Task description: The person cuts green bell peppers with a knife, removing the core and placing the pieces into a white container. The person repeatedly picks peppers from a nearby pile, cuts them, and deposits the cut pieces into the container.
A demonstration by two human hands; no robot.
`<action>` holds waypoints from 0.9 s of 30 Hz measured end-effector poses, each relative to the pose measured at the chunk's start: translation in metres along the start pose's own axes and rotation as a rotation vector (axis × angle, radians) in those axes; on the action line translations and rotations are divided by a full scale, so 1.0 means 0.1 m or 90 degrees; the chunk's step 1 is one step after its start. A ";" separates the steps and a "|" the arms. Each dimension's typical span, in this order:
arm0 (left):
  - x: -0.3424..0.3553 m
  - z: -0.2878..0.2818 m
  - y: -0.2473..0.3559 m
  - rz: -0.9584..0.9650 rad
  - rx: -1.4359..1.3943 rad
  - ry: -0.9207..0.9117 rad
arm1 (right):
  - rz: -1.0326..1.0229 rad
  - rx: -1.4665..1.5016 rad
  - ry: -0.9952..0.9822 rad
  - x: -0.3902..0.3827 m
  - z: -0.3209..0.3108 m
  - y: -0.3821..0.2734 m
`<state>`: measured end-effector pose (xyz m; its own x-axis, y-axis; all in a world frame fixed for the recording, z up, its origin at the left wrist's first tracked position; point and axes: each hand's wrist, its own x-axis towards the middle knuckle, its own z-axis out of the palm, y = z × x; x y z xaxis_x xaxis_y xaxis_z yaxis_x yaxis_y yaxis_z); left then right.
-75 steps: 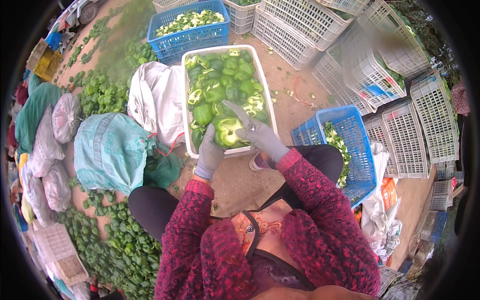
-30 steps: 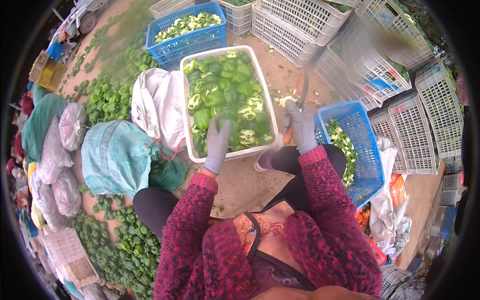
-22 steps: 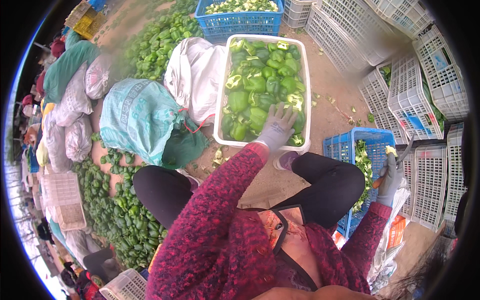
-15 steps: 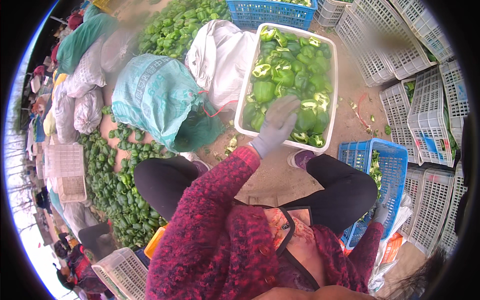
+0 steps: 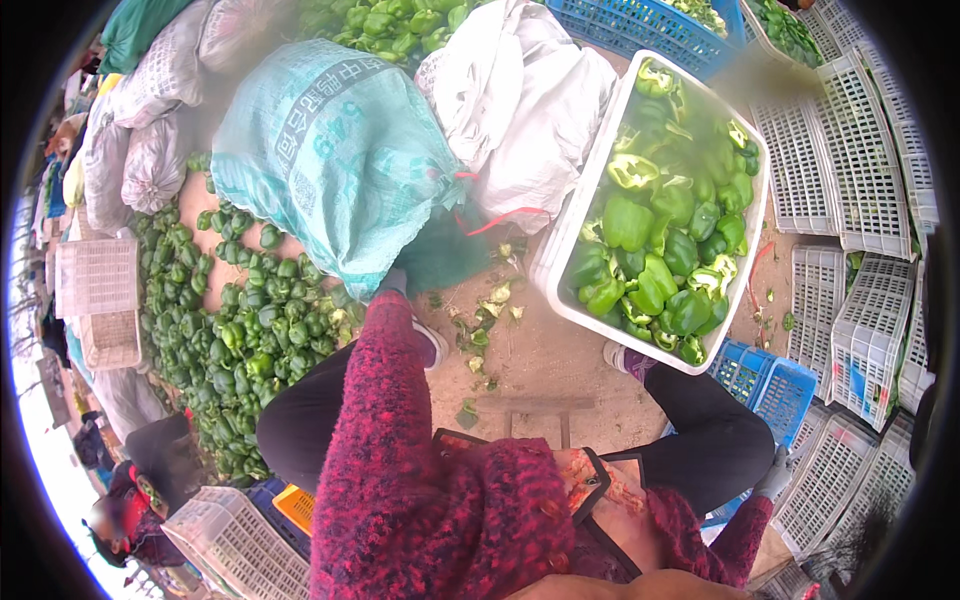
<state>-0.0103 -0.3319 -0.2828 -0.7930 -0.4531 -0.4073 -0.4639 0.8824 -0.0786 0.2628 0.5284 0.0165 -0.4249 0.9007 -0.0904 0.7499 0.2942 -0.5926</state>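
Note:
My left hand (image 5: 393, 282), in a grey glove, reaches into the folds at the lower end of a turquoise woven sack (image 5: 320, 150); its fingers are hidden. My gloved right hand (image 5: 773, 477) is low at the right, beside a blue crate (image 5: 785, 395) behind my knee; its fingers are too small and obscured to read. A white tub (image 5: 560, 270) of green peppers (image 5: 627, 222), some cut open, stands right of the sacks. Pepper scraps (image 5: 492, 307) lie on the ground between my feet.
A white sack (image 5: 520, 120) lies beside the tub. Loose peppers (image 5: 230, 380) spread at left, near bagged goods (image 5: 150, 160). Stacked pale crates (image 5: 865, 340) line the right; a filled blue crate (image 5: 640, 30) is at top. Another person (image 5: 125, 510) is at lower left, near a crate (image 5: 235, 535).
My left hand has moved from the tub to the turquoise sack. My right hand, earlier holding a knife at the tub, has dropped to the right. The view has turned leftward, shifting the tub right.

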 end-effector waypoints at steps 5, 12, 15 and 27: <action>0.22 0.25 -0.15 -0.084 -0.182 0.016 | 0.028 0.177 0.093 -0.25 -0.10 -0.90; -0.70 -0.18 0.19 0.007 -1.117 0.181 | -0.276 0.401 -0.176 -0.91 0.62 -2.89; -1.35 -0.74 0.71 0.131 -1.236 -0.045 | -0.292 0.184 -0.499 -1.87 1.23 -3.15; -3.28 -2.16 1.56 0.560 -1.103 -0.178 | -0.771 -0.045 -0.389 -3.10 1.71 -2.56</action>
<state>0.0923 -0.0733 0.0354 -0.9873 0.1514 0.0486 -0.0020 -0.3176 0.9482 0.1161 0.1188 0.0591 -0.9718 -0.2108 0.1052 -0.2347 0.8260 -0.5125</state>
